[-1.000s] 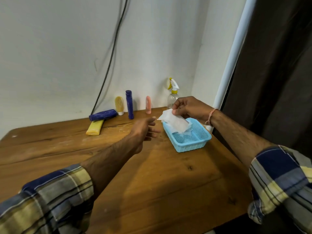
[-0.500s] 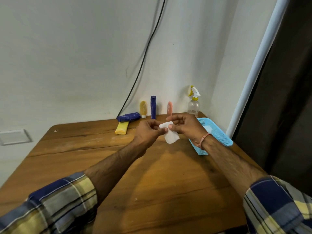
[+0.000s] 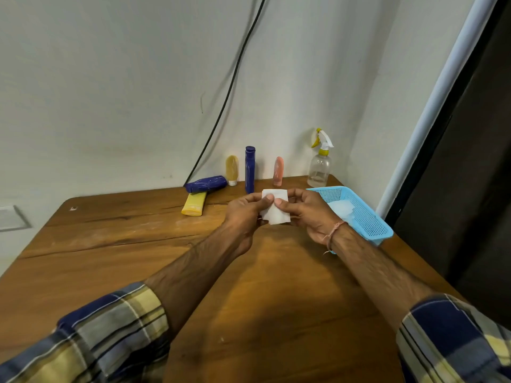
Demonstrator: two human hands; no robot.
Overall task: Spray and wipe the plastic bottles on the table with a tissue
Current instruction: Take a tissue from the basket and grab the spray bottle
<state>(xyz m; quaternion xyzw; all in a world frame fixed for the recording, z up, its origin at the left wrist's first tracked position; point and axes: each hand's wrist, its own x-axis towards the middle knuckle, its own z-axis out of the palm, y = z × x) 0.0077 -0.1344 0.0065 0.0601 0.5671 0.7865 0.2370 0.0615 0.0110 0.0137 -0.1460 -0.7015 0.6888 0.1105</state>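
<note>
Corner of a room. A brown wooden table [image 3: 110, 244] with a rounded corner and grain cracks stands against a pale off-white plastered wall [image 3: 110, 78]. A thin black cable [image 3: 229, 92] runs down the wall to the table's far edge. At right, a white vertical strip [image 3: 431, 106] borders a dark opening [image 3: 475, 161].

Holding a white tissue [image 3: 276, 217] up over the table [image 3: 110, 244], pinching it between left hand [image 3: 244, 217] and right hand [image 3: 307, 214], thumbs nearly meeting. Facing five bottles [image 3: 250, 170] along the far edge, plus a spray bottle [image 3: 319, 168] and a blue basket [image 3: 370, 228] at the far right corner.
</note>
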